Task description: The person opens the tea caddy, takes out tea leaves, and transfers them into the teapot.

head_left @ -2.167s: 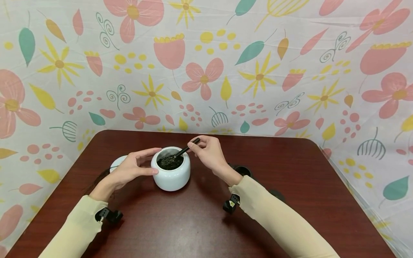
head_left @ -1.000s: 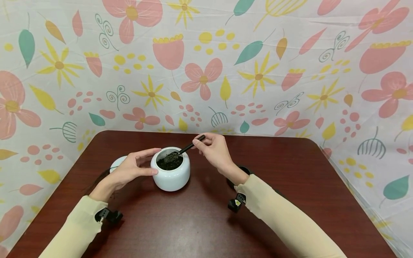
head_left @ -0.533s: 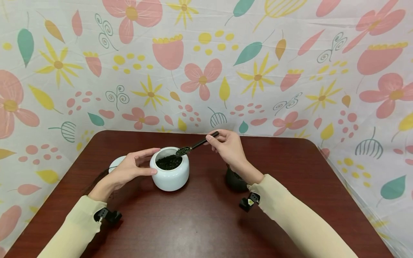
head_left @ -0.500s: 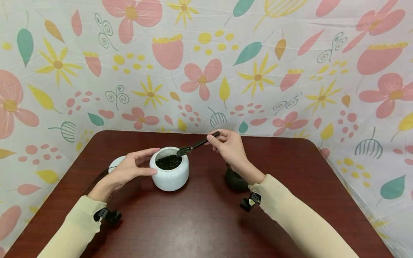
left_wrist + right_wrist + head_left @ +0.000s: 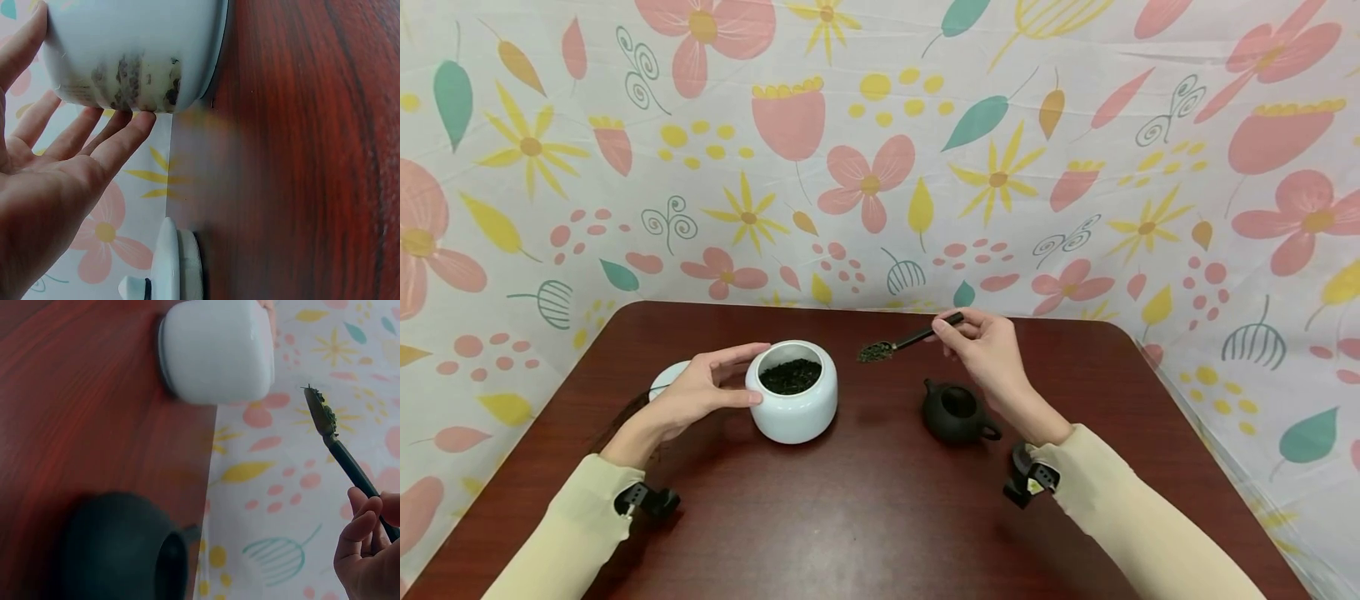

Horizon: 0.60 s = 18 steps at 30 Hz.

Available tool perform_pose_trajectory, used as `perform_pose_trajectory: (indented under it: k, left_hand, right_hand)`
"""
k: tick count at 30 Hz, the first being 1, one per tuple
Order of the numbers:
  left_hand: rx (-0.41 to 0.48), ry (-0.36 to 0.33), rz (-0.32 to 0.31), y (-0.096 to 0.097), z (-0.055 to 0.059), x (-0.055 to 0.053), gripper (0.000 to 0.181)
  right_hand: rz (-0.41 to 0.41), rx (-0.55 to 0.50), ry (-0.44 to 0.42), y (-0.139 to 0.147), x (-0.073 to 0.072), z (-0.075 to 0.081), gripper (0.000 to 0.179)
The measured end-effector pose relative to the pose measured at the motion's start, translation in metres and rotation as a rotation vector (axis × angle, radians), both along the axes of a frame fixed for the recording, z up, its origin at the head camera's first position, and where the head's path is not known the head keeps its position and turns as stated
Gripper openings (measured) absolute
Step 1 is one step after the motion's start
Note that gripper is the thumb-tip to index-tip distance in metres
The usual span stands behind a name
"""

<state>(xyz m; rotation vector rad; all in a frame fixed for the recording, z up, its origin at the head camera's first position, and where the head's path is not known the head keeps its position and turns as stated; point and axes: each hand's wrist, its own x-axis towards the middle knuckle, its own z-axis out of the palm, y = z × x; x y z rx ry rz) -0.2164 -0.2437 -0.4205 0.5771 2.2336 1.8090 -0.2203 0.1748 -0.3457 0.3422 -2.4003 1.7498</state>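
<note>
My left hand (image 5: 703, 387) holds the side of a white ceramic jar (image 5: 793, 417), thumb at the front and fingertips against the far side. Dark loose tea leaves (image 5: 790, 377) lie in the jar. In the left wrist view, the jar (image 5: 134, 37) shows a printed panel where the fingertips touch. My right hand (image 5: 988, 350) pinches the black handle of a tea scoop (image 5: 917, 335), its bowl heaped with leaves (image 5: 875, 352). The scoop is held in the air between the jar and a dark teapot (image 5: 951, 425), which stands lidless below the right hand.
A white jar lid (image 5: 667, 377) with a dark cord or tassel lies left of the jar, partly behind the left hand; its knob (image 5: 131, 287) shows in the left wrist view. The brown table (image 5: 820, 517) ends at a flower-print cloth (image 5: 880, 167).
My right hand has lifted the loaded scoop out of the jar and carried it to the right. The teapot, earlier mostly covered by the right arm, now shows. The left hand stays on the jar.
</note>
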Motion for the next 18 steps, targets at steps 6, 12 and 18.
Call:
perform_pose_trajectory:
  k: [6,12,18]
  left_hand:
    - [0.003,-0.007,0.0,0.001,0.001,0.001,0.072]
    - [-0.006,0.004,0.0,0.001,0.0,0.002,0.072]
    - [-0.016,0.018,0.006,0.001,0.0,0.003,0.072]
  right_hand:
    - [-0.056,-0.005,-0.019,0.031,0.008,-0.009,0.031]
    - [-0.1,-0.001,-0.024,0.057,0.016,-0.016,0.032]
    - [-0.125,0.002,-0.019,0.079,0.023,-0.025,0.034]
